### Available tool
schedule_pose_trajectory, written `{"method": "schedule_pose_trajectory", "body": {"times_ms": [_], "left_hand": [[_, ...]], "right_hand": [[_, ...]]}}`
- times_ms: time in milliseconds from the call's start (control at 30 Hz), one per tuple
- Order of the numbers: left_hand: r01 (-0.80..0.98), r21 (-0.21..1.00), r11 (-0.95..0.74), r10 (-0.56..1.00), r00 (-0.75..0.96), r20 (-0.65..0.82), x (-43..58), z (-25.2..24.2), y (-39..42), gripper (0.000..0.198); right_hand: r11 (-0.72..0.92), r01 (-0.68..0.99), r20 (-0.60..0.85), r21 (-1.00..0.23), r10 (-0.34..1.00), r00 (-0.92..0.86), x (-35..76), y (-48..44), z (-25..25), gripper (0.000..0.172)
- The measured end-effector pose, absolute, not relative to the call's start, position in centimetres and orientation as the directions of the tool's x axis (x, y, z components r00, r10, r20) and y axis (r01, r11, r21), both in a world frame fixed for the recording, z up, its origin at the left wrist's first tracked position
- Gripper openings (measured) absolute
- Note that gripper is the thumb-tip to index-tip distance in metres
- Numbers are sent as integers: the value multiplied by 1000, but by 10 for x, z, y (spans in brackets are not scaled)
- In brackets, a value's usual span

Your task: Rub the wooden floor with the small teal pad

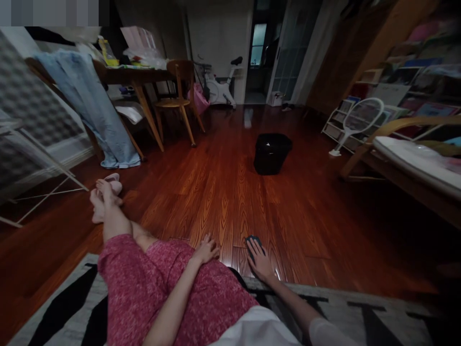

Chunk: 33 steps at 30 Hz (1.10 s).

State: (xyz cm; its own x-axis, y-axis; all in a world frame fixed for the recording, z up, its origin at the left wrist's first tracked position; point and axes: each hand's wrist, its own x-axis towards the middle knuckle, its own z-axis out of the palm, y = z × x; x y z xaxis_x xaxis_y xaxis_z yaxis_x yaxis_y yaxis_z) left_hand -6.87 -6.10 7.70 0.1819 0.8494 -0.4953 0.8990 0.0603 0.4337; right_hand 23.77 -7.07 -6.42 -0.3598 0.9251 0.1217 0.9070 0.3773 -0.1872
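Maroon shorts | left hand rests there, fingers loosely bent, nothing seen held | right hand flat, fingers spread over dark item on wood floor | item mostly covered, long axis runs away from body, far end slightly left | black bin beyond

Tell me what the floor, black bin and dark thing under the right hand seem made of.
Floor: wood or wood-look laminate, glossy, from plank seams, grain and reflections.
Black bin: probably plastic, shiny, from its bright glint.
Dark thing: possibly cloth, seemingly matte with no glint; the right hand hides much.
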Motion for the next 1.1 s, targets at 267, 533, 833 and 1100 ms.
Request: {"method": "schedule_pose_trajectory", "body": {"times_ms": [267, 533, 833, 1100], "left_hand": [[903, 426, 64, 862, 165, -480, -69, 79, -61, 68], [892, 447, 68, 866, 170, -471, -70, 71, -59, 72], [891, 453, 46, 856, 199, -478, -69, 77, -61, 72], [891, 448, 73, 856, 174, -486, -69, 75, -60, 71]], "right_hand": [[169, 962, 79, -213, 985, -155, 196, 42, -51, 62], [260, 938, 119, -229, 964, -238, 185, 7, -75, 62], [452, 864, 125, -223, 892, -434, 226, -77, -76, 58], [283, 933, 82, -223, 959, -271, 193, 20, -45, 59]]}}
